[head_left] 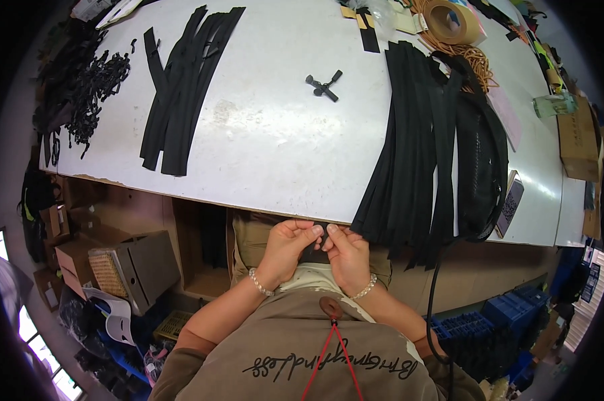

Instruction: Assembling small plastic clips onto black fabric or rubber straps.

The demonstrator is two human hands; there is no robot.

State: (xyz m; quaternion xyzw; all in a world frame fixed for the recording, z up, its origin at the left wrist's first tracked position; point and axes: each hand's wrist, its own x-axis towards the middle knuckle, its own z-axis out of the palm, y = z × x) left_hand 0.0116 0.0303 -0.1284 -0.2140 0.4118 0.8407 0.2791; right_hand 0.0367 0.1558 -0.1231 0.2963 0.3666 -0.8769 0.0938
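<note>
At the table's front edge, my left hand (pixel 290 248) and my right hand (pixel 347 254) are close together, thumbs and fingers pinched. Between them they grip a black strip (pixel 324 231), of which only a short dark piece shows. Its exact kind is mostly hidden by my fingers. To the right of my hands, a thick bundle of long black fabric strips (pixel 409 147) overhangs the edge. A smaller pile of black strips (pixel 181 100) lies at the back left. Several small black pieces (pixel 324 87) sit in a little group beyond my hands.
A heap of small black parts (pixel 104 83) covers the table's left end. At the right are a black mesh piece (pixel 481 160), a phone (pixel 510 204), a tape roll (pixel 450 21) and a cardboard box (pixel 578 140). A black cable (pixel 431 301) hangs by my right arm.
</note>
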